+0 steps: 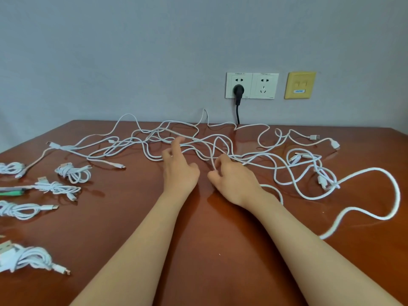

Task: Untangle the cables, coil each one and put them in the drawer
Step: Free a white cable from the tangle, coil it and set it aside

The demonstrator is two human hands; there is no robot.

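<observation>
Head view, two hands [180, 171] [234, 181], tangle [238, 156], five coils [11, 168] [72, 172] [57, 188] [18, 210] [29, 259]

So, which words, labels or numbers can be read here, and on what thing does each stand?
No text is readable.
White wall sockets: tiny print along the top edges, too small to read.
Yellow wall plate: blue label, blurred, unreadable.
Cables: no print visible.

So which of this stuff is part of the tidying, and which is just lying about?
Part of the job: tangled cables, coiled bundles, thick white cable, right hand pinching a strand, left hand.
Just there: wall sockets, black plug, yellow wall plate.
</observation>
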